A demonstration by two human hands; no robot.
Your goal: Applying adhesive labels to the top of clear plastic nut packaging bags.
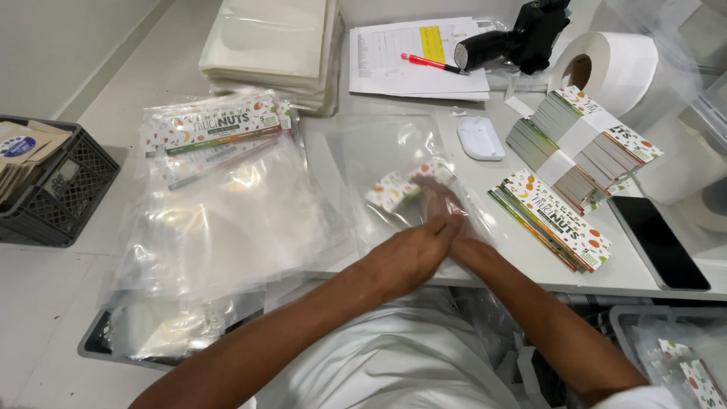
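Your left hand [413, 254] lies flat, back up, on the near edge of a clear plastic bag [386, 163], pinning it to the white table [522, 257]. Your right hand [439, 201] reaches inside that bag, fingers closed on a small white printed card with fruit pictures [397, 189]; the card sits just beyond your left hand, towards the far side.

Far left, a black plastic crate [72, 193] holds brown paper packets. Next to it lies a spread pile of clear bags with printed cards already inside [219, 174], and beyond that a stack of cream pouches [273, 49]. Far centre: a sheet of paper with a red pen [432, 63] on it, a black handheld tool [519, 38], a small white oval dish [480, 138]. Right: banded stacks of printed cards [579, 144], loose cards [553, 220], a white label roll [613, 64], a black phone [656, 242].

The right hand's grip blurs through the plastic, so the fingers are hard to make out. The near bins are cut off.
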